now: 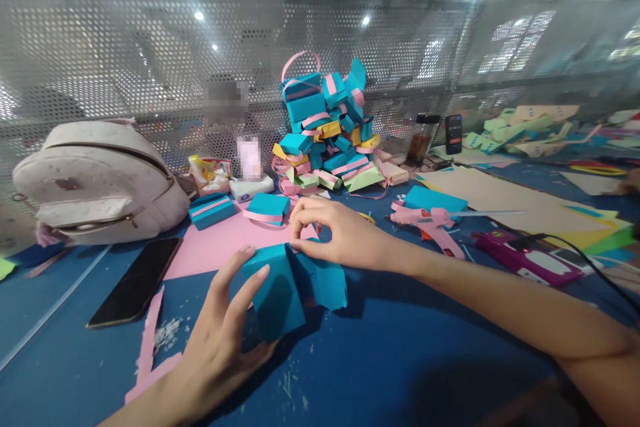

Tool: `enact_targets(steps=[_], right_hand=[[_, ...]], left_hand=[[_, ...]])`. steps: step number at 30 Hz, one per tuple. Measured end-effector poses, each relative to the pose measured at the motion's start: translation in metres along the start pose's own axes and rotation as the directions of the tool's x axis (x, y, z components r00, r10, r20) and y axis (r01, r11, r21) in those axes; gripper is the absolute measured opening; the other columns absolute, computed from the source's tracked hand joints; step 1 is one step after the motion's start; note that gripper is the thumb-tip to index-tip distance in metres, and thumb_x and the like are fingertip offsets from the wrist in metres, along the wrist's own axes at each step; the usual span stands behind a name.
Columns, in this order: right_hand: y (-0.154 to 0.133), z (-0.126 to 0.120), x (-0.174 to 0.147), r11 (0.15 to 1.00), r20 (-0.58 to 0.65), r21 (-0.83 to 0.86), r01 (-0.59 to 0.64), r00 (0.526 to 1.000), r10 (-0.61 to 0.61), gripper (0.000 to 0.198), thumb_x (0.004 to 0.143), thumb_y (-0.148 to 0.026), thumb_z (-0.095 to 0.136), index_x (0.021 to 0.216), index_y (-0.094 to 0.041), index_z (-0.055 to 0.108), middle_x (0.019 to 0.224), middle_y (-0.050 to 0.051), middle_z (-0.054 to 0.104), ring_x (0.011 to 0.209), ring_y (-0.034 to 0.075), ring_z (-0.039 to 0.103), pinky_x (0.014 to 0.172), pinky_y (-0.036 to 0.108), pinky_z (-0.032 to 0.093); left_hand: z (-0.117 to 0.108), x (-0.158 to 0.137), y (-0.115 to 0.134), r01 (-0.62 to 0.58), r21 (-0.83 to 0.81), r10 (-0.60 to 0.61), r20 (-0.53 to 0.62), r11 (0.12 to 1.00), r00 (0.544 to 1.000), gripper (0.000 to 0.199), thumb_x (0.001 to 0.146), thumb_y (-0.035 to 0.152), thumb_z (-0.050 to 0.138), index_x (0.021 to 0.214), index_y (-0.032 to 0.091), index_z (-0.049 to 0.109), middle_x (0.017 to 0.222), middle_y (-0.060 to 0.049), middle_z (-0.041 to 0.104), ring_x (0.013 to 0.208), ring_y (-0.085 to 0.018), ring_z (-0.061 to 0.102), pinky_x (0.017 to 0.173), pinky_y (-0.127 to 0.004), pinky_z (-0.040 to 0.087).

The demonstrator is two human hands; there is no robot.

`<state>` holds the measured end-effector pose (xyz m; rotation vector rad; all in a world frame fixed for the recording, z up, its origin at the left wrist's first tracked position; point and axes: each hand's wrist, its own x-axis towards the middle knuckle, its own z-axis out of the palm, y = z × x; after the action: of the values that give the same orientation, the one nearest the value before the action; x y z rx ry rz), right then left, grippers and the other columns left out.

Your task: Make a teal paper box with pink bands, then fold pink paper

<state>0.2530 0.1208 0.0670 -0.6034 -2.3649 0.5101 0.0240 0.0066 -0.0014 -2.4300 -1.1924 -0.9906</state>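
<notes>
A folded blue paper box (pixel 280 290) stands partly open on the blue table, one flap spread out to its right. My left hand (pixel 227 323) grips its left side, with fingers on the top and front and the thumb low near the bottom edge. At the back top edge, my right hand (pixel 330 230) pinches the paper between thumb and forefinger. Behind the box lies a pink paper sheet (pixel 200 250), carrying two small finished-looking blue boxes with pink strips, one of them a blue box (pixel 213 211) at the left.
A pink glue gun (pixel 425 219) rests at the right near a purple case (pixel 530 257) with a black cable. At the left are a black phone (pixel 135 283) and a white backpack (pixel 100 180). Colourful paper boxes (pixel 325 127) are piled at the back, before a perforated metal screen.
</notes>
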Motion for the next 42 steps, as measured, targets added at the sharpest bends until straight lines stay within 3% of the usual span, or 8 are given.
enact_targets(steps=[10, 16, 21, 32, 42], right_hand=[[0.008, -0.002, 0.004, 0.992, 0.089, 0.122, -0.001, 0.996, -0.010, 0.014, 0.088, -0.020, 0.066, 0.076, -0.018, 0.059, 0.087, 0.001, 0.062, 0.082, 0.015, 0.055, 0.075, 0.027, 0.043], [0.008, -0.002, 0.005, 0.995, 0.093, 0.095, -0.038, 0.995, 0.029, 0.013, 0.089, -0.022, 0.065, 0.078, -0.017, 0.062, 0.089, 0.002, 0.063, 0.083, 0.015, 0.055, 0.076, 0.029, 0.044], [0.008, -0.005, 0.006, 0.992, 0.108, 0.104, -0.072, 0.992, 0.061, 0.011, 0.088, -0.024, 0.066, 0.080, -0.017, 0.066, 0.089, 0.003, 0.066, 0.085, 0.016, 0.057, 0.073, 0.029, 0.044], [0.012, -0.003, 0.007, 0.977, 0.146, 0.187, -0.105, 0.986, 0.078, 0.011, 0.088, -0.021, 0.065, 0.079, -0.015, 0.066, 0.089, 0.004, 0.065, 0.080, 0.014, 0.056, 0.064, 0.026, 0.040], [0.016, -0.002, 0.001, 0.984, 0.098, 0.150, -0.094, 0.992, 0.080, 0.016, 0.092, -0.026, 0.060, 0.080, -0.017, 0.066, 0.086, 0.002, 0.063, 0.077, 0.013, 0.054, 0.067, 0.026, 0.039]], left_hand=[[0.000, -0.002, 0.000, -0.009, -0.007, 0.009, 0.037, 1.000, 0.999, 0.090, 0.085, 0.015, 0.067, 0.156, 0.026, 0.014, 0.155, -0.017, 0.026, 0.141, -0.034, 0.035, 0.104, -0.052, 0.047], [0.000, 0.000, -0.001, 0.006, -0.012, -0.005, 0.042, 1.000, 0.999, 0.090, 0.084, 0.015, 0.068, 0.156, 0.025, 0.014, 0.154, -0.019, 0.027, 0.141, -0.035, 0.035, 0.104, -0.052, 0.048], [0.000, 0.001, -0.003, 0.043, -0.051, -0.042, 0.031, 0.998, 0.999, 0.086, 0.085, 0.017, 0.067, 0.155, 0.027, 0.017, 0.153, -0.017, 0.027, 0.140, -0.034, 0.036, 0.097, -0.046, 0.055], [-0.002, 0.003, 0.000, 0.060, -0.067, -0.055, 0.074, 0.996, 0.996, 0.090, 0.085, 0.014, 0.067, 0.155, 0.028, 0.014, 0.155, -0.016, 0.025, 0.141, -0.035, 0.033, 0.100, -0.049, 0.052], [-0.001, 0.002, 0.001, 0.065, -0.082, -0.059, 0.070, 0.995, 0.996, 0.086, 0.086, 0.016, 0.066, 0.155, 0.026, 0.016, 0.154, -0.017, 0.026, 0.142, -0.036, 0.033, 0.097, -0.046, 0.055]])
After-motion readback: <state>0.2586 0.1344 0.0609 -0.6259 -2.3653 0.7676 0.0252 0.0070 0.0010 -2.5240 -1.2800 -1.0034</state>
